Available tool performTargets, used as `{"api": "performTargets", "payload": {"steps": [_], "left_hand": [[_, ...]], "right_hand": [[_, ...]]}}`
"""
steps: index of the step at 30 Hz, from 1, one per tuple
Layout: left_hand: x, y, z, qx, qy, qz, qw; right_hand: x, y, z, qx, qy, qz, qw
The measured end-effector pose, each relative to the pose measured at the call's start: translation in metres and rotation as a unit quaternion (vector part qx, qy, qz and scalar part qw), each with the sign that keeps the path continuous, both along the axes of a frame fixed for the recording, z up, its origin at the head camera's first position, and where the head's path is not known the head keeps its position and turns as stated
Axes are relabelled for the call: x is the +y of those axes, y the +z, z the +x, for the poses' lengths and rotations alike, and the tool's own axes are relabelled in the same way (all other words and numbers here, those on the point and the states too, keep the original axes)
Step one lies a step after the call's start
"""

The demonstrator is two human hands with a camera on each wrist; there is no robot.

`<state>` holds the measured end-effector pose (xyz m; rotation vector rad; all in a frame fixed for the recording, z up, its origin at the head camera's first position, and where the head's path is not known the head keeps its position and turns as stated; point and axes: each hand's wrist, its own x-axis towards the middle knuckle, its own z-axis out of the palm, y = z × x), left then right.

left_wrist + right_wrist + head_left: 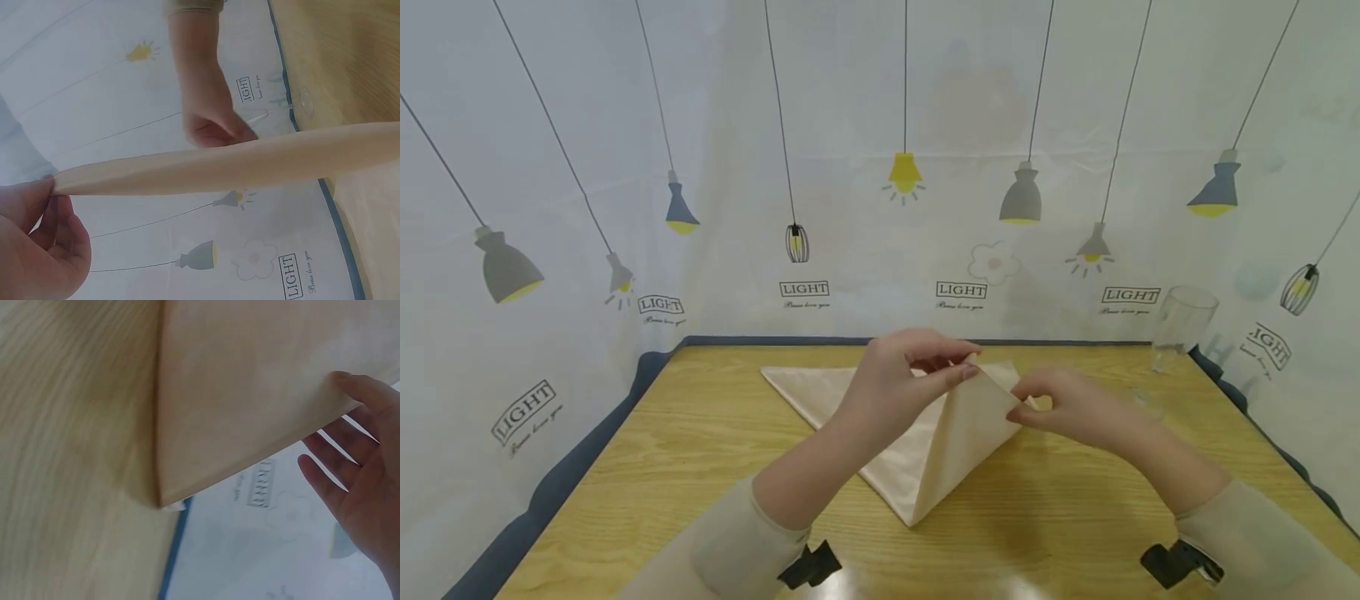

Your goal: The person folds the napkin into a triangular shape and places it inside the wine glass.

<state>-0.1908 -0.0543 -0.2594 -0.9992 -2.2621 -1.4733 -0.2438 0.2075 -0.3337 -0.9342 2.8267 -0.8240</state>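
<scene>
A cream satin cloth napkin (pixel 977 429), folded with pointed corners, lies partly on the table with one part lifted up. My left hand (pixel 891 379) pinches the top of the lifted part between thumb and fingers. Farther along the same raised edge, my right hand (pixel 1071 404) pinches the cloth. The right wrist view has the right thumb (pixel 350 381) on the near face of the napkin (pixel 250 381), with fingers behind it. Seen from the left wrist, the lifted napkin (pixel 219 172) stretches as a narrow band from the left fingertips toward the table.
A clear stemmed glass (pixel 1183 321) stands at the table's far right corner. The wooden table (pixel 685 467) has a dark blue border (pixel 835 341) along its back. White curtains (pixel 850 100) printed with hanging lamps enclose the back and both sides.
</scene>
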Motion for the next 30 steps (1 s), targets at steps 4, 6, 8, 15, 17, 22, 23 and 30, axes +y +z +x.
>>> {"api": "performTargets", "payload": {"steps": [4, 6, 8, 15, 17, 22, 23, 30], "left_hand": [[-0.005, 0.002, 0.003, 0.010, 0.004, -0.004, 0.9999], [-0.008, 0.003, 0.004, 0.017, 0.006, -0.003, 0.9998], [-0.011, 0.004, 0.005, 0.021, 0.006, 0.000, 0.9998], [-0.019, 0.010, 0.011, 0.010, 0.003, 0.001, 0.9999], [-0.020, 0.010, 0.012, 0.006, 0.006, -0.001, 1.0000], [-0.025, 0.012, 0.015, 0.003, 0.010, -0.002, 0.9999], [-0.027, 0.013, 0.016, 0.001, 0.011, -0.003, 0.9999], [-0.039, 0.018, 0.021, -0.016, 0.019, -0.009, 0.9996]], "right_hand": [[0.009, -0.025, -0.013, 0.005, 0.008, 0.018, 0.9998], [0.011, -0.038, -0.019, 0.022, 0.018, 0.027, 0.9992], [0.014, -0.048, -0.025, 0.036, 0.026, 0.047, 0.9979], [0.016, -0.075, -0.041, 0.051, 0.040, 0.107, 0.9921], [0.015, -0.082, -0.045, 0.071, 0.047, 0.128, 0.9881], [0.014, -0.093, -0.054, 0.080, 0.041, 0.179, 0.9797], [0.014, -0.095, -0.056, 0.072, 0.039, 0.181, 0.9801], [0.022, -0.102, -0.069, 0.056, 0.054, 0.171, 0.9823]]}}
